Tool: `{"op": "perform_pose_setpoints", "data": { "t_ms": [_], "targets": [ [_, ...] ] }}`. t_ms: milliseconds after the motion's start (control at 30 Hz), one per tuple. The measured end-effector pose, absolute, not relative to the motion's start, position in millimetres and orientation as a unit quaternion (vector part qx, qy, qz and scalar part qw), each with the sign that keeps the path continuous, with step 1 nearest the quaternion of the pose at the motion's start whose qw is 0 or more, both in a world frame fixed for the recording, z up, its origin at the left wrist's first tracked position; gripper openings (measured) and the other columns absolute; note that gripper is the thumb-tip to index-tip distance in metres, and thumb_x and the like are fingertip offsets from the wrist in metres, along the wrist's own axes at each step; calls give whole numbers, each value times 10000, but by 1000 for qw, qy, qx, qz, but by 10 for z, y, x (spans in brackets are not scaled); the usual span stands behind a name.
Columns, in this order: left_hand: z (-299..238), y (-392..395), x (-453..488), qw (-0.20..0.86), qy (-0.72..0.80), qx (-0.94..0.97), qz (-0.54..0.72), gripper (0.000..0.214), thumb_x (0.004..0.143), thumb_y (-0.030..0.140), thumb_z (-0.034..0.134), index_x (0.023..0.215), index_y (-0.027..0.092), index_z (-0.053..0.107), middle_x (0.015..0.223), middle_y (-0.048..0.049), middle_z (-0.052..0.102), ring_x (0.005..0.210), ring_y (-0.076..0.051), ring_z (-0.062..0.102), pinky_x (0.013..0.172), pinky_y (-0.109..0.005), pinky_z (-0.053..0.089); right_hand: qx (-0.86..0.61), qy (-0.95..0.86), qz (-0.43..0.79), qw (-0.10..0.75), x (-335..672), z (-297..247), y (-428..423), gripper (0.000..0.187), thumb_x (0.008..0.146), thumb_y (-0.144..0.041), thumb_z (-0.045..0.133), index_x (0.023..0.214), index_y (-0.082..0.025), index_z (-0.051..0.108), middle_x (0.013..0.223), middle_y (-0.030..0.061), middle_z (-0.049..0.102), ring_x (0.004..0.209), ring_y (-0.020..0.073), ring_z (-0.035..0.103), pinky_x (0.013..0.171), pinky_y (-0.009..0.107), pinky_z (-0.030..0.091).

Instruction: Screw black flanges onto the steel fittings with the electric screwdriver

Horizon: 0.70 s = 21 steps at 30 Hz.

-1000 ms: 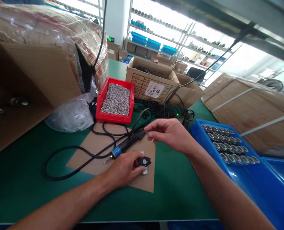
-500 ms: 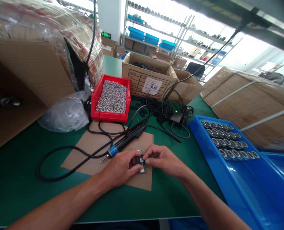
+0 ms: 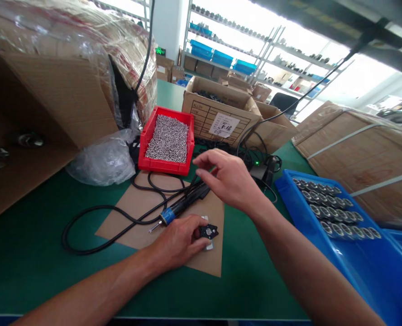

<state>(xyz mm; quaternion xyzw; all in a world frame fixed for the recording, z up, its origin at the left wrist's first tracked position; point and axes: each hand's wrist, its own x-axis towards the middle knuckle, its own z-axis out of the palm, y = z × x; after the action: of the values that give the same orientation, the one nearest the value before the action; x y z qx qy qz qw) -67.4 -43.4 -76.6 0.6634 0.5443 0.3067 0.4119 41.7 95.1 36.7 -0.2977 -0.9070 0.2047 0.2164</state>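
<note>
My left hand (image 3: 179,240) rests on a brown cardboard sheet (image 3: 136,217) and pinches a small black part (image 3: 208,232) with a silver centre, held on a little white block. My right hand (image 3: 226,179) hovers above the sheet with fingers loosely spread and nothing in them, its fingertips toward the red bin (image 3: 167,140) heaped with small silver screws. An electric screwdriver (image 3: 184,203) with a blue collar lies on the sheet between the two hands, its black cable (image 3: 85,222) looping off to the left.
A blue tray (image 3: 340,253) with rows of round metal parts stands at the right. Cardboard boxes (image 3: 217,117) line the back, a large wrapped box (image 3: 51,90) and a plastic bag (image 3: 102,160) the left. Black rings and a power adapter (image 3: 262,170) lie behind the sheet.
My right hand has lifted off the black part and moved up and back toward the red bin. My left hand keeps hold of the part.
</note>
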Motion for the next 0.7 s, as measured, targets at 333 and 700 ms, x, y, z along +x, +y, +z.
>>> {"op": "perform_pose_setpoints", "data": {
  "t_ms": [333, 700],
  "targets": [
    [-774, -435, -737, 406, 540, 661, 325, 305, 787, 254, 681, 1078, 180, 629, 827, -6, 616, 706, -136, 552, 631, -239, 397, -232, -968, -13, -97, -1038, 177, 1895, 338, 782, -265, 681, 1097, -142, 682, 1086, 175, 705, 1008, 307, 650, 785, 373, 511],
    [-797, -452, -756, 394, 539, 667, 331, 323, 766, 262, 701, 1074, 197, 627, 845, -10, 623, 735, -150, 563, 648, -244, 393, -255, -966, 54, 0, -1001, 275, 2134, 210, 833, -199, 591, 970, -164, 745, 898, 84, 737, 817, 175, 675, 766, 310, 508]
  ]
}}
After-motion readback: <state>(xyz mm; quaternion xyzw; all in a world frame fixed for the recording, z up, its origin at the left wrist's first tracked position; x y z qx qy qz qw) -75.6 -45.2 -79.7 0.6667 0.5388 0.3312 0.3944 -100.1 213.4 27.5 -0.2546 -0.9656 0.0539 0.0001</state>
